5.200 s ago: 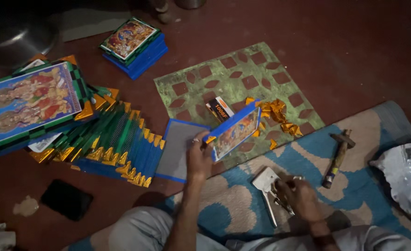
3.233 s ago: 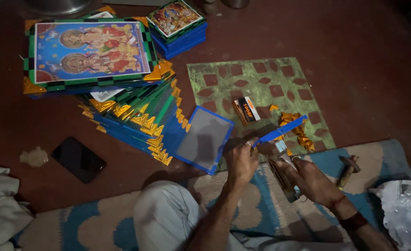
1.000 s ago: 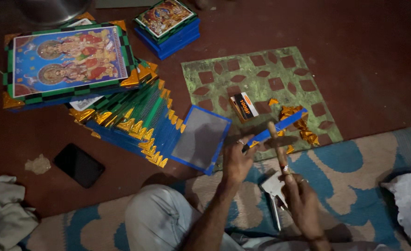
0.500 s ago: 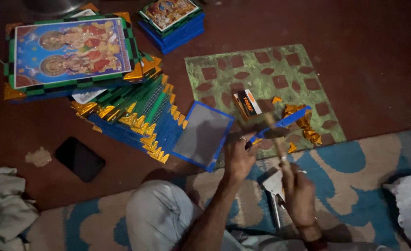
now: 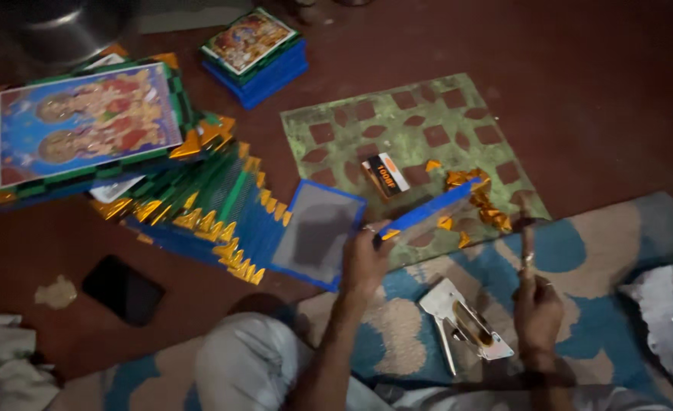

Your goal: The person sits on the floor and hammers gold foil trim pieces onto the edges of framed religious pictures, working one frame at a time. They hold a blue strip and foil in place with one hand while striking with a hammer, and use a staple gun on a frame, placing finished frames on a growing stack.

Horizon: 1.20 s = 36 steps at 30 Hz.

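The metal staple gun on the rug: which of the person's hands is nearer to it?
Right. The right hand is just beside the staple gun, gripping a hammer; the left hand is farther up-left, holding a blue frame.

Blue-edged frame [image 5: 428, 217] in left hand [image 5: 365, 262]

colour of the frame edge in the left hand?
Blue, with gold foil corners: the frame in the left hand, seen clearest in the head view.

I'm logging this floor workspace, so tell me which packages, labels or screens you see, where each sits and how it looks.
Small box: on the green patterned mat, rectangular, orange, black and white.
Phone: on the dark red floor, lower left, flat black rectangle, screen dark.
Plastic bag: right edge on the rug, crumpled, whitish.
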Available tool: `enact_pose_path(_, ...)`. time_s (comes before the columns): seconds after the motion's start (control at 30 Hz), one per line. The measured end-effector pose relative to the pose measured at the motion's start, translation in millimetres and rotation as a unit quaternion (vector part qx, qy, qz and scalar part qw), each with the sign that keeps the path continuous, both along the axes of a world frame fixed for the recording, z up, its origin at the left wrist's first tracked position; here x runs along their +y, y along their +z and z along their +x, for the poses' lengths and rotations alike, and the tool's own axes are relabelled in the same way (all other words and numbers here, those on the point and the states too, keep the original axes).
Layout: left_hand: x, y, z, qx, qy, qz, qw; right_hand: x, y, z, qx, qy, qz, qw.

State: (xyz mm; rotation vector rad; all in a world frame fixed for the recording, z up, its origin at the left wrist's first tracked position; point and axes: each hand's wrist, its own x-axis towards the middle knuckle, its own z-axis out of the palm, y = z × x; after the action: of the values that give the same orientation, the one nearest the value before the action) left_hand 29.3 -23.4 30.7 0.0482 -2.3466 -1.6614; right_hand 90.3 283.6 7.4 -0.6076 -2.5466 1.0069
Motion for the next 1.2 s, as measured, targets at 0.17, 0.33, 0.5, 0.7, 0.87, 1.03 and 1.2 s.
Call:
enact_pose_path(0.17, -15.0, 3.9, 0.4, -0.118, -0.014, 0.011, 0.993, 37.3, -4.4, -10.1, 0.004, -0.048, 0.212, 0.976)
enact_pose_path(0.33, -18.5, 6.1, -0.7, -0.045, -0.031, -0.023, 0.998, 45.8, -3.1, -14.3, -0.045, -0.120, 0.226, 0.966)
enact_pose_path(0.5, -16.0, -4.9, 0.6, -0.065, 0.013, 0.006, 0.998, 39.6, -7.5, -14.8, 0.058, -0.038, 0.205, 0.976)
enact_pose_path(0.7, -49.0, -18.3, -8.3, -0.141, 0.092, 0.251, 0.953, 28.9, -14.7, -13.3, -0.021, -0.026, 0.022, 0.999)
enact_pose_path(0.87, -58.7, -29.9, -3.7, -0.090, 0.092, 0.471, 0.872, 24.2, -18.9, -11.8, -0.032, 0.021, 0.010, 0.999)
enact_pose_path(1.03, -72.1, 18.0, 22.9, -0.139, 0.135, 0.517, 0.834, 23.2, -20.5, -12.4, -0.111, 0.008, -0.194, 0.975)
enact_pose_path(1.2, -95.9, 124.7, 63.6, 0.017, 0.102, 0.606, 0.788, 23.6, -19.4, -15.6, -0.145, 0.073, 0.051, 0.985)
